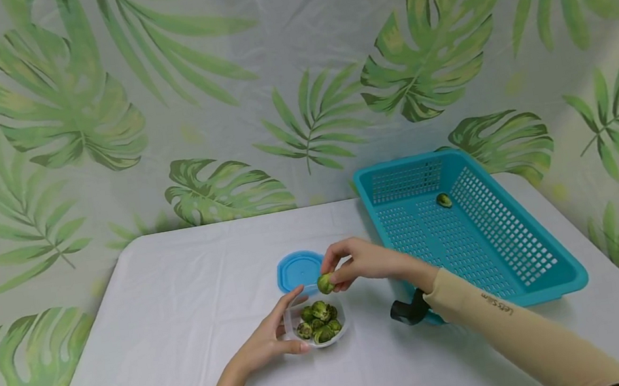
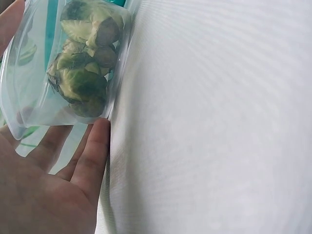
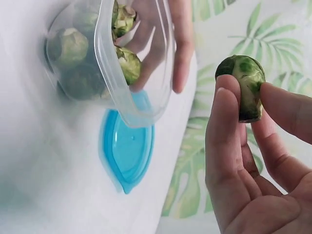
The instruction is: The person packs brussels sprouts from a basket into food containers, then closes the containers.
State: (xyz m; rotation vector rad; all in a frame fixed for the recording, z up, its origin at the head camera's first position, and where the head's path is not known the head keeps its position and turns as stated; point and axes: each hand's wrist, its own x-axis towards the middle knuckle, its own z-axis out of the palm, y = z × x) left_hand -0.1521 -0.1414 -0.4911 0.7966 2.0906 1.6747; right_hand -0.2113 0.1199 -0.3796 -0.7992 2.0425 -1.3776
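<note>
A Brussels sprout (image 1: pixel 325 284) is pinched between the thumb and fingers of my right hand (image 1: pixel 362 261), above the far rim of a clear plastic container (image 1: pixel 338 337). Seen from the right wrist, the held sprout (image 3: pixel 246 83) is clear of the container's rim. Around the container's left side curves my left hand (image 1: pixel 265 341), with its thumb on the near side and fingers toward the far side. Several Brussels sprouts (image 1: pixel 320 313) lie inside the container; they also show through its wall in the left wrist view. Behind the container lies a blue lid (image 1: pixel 299 267), partly hidden by it.
A large teal plastic basket (image 1: pixel 517 216) stands at the right of the white-covered table (image 1: pixel 180 284), with one Brussels sprout (image 1: pixel 444 200) in it near the far end. A leaf-patterned curtain (image 1: pixel 312 126) hangs behind the table. My right forearm crosses over the basket's near-left corner.
</note>
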